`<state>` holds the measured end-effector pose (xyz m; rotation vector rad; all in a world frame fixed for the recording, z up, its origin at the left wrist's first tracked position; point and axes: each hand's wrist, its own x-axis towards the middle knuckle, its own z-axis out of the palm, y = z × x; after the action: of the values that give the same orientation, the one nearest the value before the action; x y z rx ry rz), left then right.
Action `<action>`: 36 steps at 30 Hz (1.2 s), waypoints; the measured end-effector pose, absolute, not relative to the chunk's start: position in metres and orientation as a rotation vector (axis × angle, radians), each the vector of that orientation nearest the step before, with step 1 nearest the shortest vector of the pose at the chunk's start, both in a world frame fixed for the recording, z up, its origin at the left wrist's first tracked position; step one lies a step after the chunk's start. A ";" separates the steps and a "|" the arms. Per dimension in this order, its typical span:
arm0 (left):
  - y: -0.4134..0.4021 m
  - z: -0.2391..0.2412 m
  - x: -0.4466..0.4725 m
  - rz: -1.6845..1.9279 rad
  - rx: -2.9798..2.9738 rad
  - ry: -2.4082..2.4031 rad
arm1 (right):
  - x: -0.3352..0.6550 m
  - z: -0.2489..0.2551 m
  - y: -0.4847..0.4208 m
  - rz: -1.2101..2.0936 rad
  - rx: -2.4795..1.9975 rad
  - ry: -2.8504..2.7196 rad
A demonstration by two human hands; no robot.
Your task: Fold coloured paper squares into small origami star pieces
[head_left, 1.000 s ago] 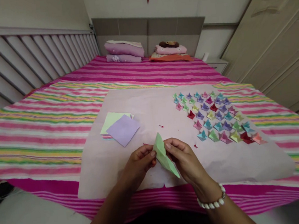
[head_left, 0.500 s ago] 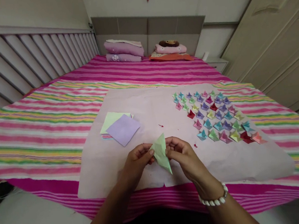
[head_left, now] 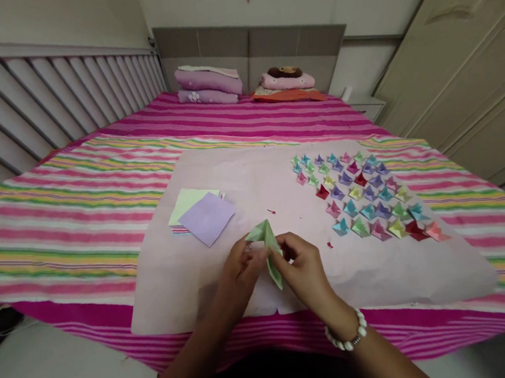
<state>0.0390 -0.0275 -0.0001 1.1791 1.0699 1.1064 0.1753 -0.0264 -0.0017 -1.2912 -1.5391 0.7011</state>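
Green paper (head_left: 268,235), partly folded, held above the near middle of the pale base sheet (head_left: 232,167). Pinched between thumb and fingers of the right hand (head_left: 303,268); at its left side, close against it, the left hand (head_left: 241,274), fingers curled, cannot tell whether gripping or only touching. Apparently mid-fold; next, seems to call for lining up edges and pressing the crease. At the pale base sheet's left, a purple square (head_left: 207,219) atop a paper stack (head_left: 187,200); at its right, rows of small folded pieces (head_left: 360,229).

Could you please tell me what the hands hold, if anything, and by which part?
Folded green paper, pinched near its middle by the right hand; the left hand is beside it, grip unclear.
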 end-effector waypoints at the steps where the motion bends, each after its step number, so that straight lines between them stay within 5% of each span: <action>1: -0.028 0.000 0.041 1.107 1.205 1.083 | 0.174 -0.002 -0.027 0.633 -1.285 -1.581; 6: -0.027 -0.005 0.043 1.158 1.196 1.272 | 0.169 -0.005 -0.028 0.536 -1.261 -1.651; 14: -0.017 -0.005 0.039 1.235 1.557 1.409 | 0.176 -0.019 -0.021 0.817 -1.276 -1.491; 23: -0.014 -0.011 0.037 1.250 1.726 1.488 | 0.179 -0.016 -0.016 0.605 -1.372 -1.493; 36: -0.006 -0.004 0.025 1.062 1.453 1.191 | 0.186 -0.024 -0.008 1.380 -1.128 -0.887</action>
<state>0.0252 -0.0060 -0.0041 1.4527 1.1912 1.0625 0.1859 -0.0081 -0.0240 -1.1281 -0.8871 1.3803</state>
